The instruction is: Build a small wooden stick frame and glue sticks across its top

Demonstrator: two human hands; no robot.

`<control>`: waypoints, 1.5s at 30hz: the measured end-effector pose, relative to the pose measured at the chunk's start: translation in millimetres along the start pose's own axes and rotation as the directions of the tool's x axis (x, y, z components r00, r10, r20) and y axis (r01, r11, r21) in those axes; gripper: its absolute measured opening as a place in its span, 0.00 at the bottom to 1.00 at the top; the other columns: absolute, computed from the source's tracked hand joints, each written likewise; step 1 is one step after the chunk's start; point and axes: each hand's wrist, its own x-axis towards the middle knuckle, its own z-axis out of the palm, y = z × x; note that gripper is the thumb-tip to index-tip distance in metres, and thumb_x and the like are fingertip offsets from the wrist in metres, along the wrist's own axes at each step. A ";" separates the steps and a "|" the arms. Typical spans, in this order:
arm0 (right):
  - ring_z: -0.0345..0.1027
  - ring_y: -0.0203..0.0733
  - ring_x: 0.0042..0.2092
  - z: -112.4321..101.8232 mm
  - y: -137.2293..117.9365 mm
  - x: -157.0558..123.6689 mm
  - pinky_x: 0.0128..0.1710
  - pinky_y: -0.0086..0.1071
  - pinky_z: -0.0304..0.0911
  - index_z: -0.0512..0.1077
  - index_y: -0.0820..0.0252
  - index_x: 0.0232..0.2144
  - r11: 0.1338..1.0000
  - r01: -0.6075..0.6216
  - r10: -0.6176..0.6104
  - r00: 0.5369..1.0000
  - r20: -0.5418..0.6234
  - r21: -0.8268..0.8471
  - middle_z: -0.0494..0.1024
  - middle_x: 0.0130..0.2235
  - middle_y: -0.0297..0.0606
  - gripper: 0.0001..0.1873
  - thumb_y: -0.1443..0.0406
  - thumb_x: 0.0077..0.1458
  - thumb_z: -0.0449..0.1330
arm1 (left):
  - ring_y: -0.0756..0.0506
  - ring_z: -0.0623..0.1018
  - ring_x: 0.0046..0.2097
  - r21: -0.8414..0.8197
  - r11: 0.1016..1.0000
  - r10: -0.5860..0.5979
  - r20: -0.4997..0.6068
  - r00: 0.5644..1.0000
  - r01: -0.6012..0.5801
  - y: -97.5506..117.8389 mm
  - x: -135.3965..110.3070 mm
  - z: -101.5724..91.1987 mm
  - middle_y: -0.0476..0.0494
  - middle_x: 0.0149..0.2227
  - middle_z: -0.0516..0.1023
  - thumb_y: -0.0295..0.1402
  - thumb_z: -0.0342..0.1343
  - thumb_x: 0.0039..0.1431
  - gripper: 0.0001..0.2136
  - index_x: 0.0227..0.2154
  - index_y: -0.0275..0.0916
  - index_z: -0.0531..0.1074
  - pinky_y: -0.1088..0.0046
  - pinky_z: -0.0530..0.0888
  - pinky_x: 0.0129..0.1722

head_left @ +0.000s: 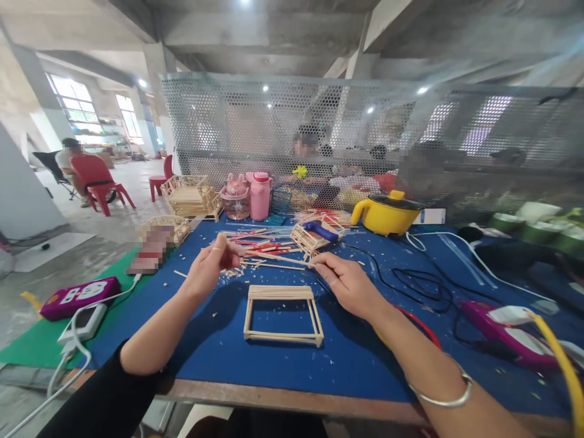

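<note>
A thin pale wooden stick (pixel 280 259) spans the gap between my two hands above the table. My left hand (pixel 207 267) is closed at its left end, thumb up and fingers curled. The right end is pinched by the fingers of my right hand (pixel 349 285); something dark under those fingers is too hidden to name. Below and between my hands, a rectangular frame of wooden sticks (pixel 283 336) lies on the blue mat, with several sticks side by side along its far edge. Loose sticks, some red, lie in a pile (pixel 269 248) just beyond my hands.
A blue glue gun (pixel 319 231) rests on a small stick structure (pixel 306 242), its black cord trailing right. Behind stand a pink bottle (pixel 260 196) and a yellow pot (pixel 390 214). Stick-built racks (pixel 194 198) are at back left. Purple power strips (pixel 79 298) lie at both sides.
</note>
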 end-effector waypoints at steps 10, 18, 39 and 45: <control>0.72 0.42 0.42 17.0 -3.7 -12.8 0.44 0.33 0.63 0.71 0.57 0.40 0.995 0.079 -0.090 0.978 -0.190 -0.063 0.78 0.39 0.39 0.10 0.63 0.63 0.51 | 0.53 0.64 0.25 0.013 0.987 0.159 0.142 0.977 -0.162 -4.8 -13.5 11.5 0.52 0.20 0.64 0.47 0.53 0.57 0.20 0.19 0.37 0.66 0.75 0.63 0.30; 0.71 0.44 0.38 20.5 6.1 -15.8 0.41 0.36 0.64 0.74 0.58 0.35 0.992 -0.074 0.095 0.969 -0.229 0.099 0.79 0.36 0.40 0.10 0.60 0.57 0.56 | 0.51 0.65 0.27 0.078 0.975 0.198 0.113 0.974 -0.208 -8.1 -15.2 13.9 0.52 0.21 0.66 0.47 0.52 0.56 0.18 0.20 0.38 0.65 0.74 0.65 0.31; 0.70 0.39 0.28 15.8 23.5 -19.6 0.30 0.33 0.66 0.73 0.63 0.39 0.793 -0.274 0.324 0.946 0.005 0.544 0.78 0.28 0.39 0.19 0.54 0.53 0.56 | 0.51 0.68 0.29 0.200 0.966 0.167 -0.009 0.986 -0.161 -26.8 -0.5 -0.9 0.51 0.24 0.69 0.45 0.56 0.53 0.15 0.24 0.37 0.68 0.75 0.66 0.34; 0.67 0.35 0.26 11.9 18.1 -19.9 0.28 0.30 0.63 0.73 0.64 0.40 0.754 -0.311 0.299 0.947 0.119 0.578 0.75 0.27 0.36 0.23 0.51 0.52 0.57 | 0.51 0.68 0.29 0.208 0.962 0.176 0.018 0.984 -0.176 -26.4 -3.2 0.8 0.52 0.24 0.70 0.42 0.56 0.53 0.12 0.25 0.37 0.68 0.75 0.65 0.33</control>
